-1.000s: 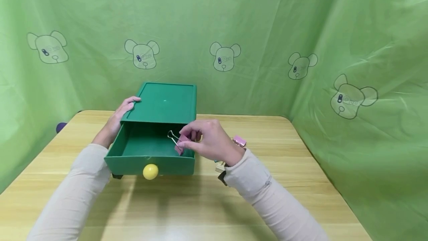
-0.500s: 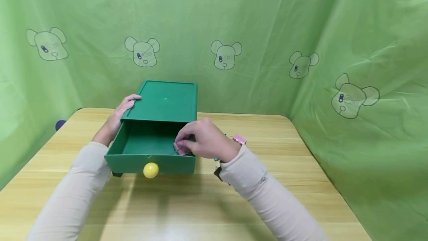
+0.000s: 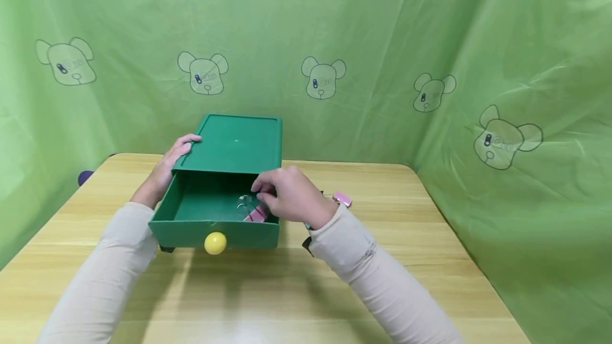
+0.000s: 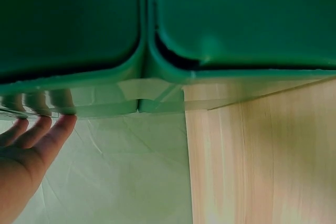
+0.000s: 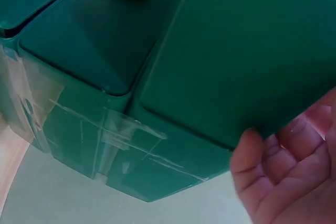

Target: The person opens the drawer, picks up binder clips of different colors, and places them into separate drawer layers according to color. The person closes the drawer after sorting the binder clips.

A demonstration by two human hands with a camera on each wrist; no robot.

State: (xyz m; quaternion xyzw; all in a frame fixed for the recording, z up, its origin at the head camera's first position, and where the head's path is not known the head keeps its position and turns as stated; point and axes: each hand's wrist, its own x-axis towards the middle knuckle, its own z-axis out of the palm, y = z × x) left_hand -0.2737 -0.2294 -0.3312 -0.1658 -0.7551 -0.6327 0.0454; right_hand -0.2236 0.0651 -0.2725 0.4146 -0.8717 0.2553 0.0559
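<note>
Drawer [image 3: 167,235] out, presumably for access. Pink clip [image 3: 256,214] lies inside, near right end of front wall; thin wire handles point leftward. Right hand [image 3: 296,195] just above, fingers loosely bent, apparently holding nothing. Farther: left hand [image 3: 168,168] grasps nothing, extended fingers against cabinet [image 3: 234,147] side, likely steadying.

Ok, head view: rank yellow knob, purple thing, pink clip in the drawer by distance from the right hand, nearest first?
1. Pink clip: in the drawer, close by the right hand.
2. Yellow knob: on the drawer's front.
3. Purple thing: far left, past the table's edge.
</note>
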